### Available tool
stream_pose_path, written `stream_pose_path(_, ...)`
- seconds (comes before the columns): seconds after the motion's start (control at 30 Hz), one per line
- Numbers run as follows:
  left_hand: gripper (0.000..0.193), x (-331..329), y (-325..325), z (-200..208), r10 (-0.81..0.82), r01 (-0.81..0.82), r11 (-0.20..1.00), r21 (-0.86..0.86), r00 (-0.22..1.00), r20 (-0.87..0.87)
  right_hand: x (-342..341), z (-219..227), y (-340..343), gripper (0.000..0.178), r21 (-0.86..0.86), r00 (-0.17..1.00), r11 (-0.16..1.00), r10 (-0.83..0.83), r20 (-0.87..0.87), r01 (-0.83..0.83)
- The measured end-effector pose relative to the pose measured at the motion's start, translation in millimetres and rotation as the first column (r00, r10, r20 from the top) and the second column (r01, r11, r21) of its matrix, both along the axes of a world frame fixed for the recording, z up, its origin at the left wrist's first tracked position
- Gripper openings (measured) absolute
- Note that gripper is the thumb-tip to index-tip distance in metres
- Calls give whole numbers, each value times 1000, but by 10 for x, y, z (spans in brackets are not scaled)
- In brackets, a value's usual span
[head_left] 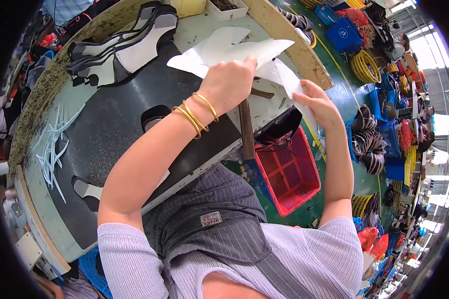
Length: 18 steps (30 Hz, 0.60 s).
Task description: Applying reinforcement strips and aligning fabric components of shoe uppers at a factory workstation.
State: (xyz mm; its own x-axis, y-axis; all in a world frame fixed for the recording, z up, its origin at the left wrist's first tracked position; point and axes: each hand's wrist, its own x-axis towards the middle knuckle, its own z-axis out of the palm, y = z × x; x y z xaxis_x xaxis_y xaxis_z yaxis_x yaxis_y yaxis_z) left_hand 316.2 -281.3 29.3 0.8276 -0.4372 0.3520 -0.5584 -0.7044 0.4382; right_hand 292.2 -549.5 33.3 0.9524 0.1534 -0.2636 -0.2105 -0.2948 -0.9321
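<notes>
My left hand (229, 82) is closed on a thin white sheet (222, 47) with curved, pointed edges, held above the worktable. Pinched between the thumb and fingers of my right hand (317, 102) is a narrower white part (290, 82). Whether it joins the larger sheet, I cannot tell. Below my left hand lies a hammer (246, 130), its wooden handle sticking out past the table edge. A stack of black, grey and white shoe upper pieces (134, 50) rests at the far left of the table.
White strips (55, 144) lie in a heap on the left. A dark mat (114, 119) covers much of the table (279, 112), with a small shoe piece (86, 192) at its near edge. A red crate (289, 172) stands right of the table; blue bins (344, 34) and yellow baskets (365, 66) line the floor beyond.
</notes>
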Motion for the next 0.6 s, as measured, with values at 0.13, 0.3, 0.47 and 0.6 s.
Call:
stream_pose_path(0.13, 21, 104, 173, 190, 82, -54, 987, -153, 979, 187, -135, -154, 345, 48, 98, 998, 994, -33, -57, 39)
stream_pose_path(0.3, 21, 233, 459, 175, 260, -216, 925, -312, 960, 108, -219, -328, 182, 70, -308, 993, 945, -100, 63, 115)
stream_pose_path(0.47, 22, 230, 453, 132, 349, -270, 911, -313, 908, 232, -312, -167, 62, 70, -133, 980, 973, -176, 89, 187)
stream_pose_path(0.6, 20, 319, 475, 86, 432, -316, 857, -407, 871, 235, -286, -264, -151, 69, 97, 969, 966, -230, -87, 238)
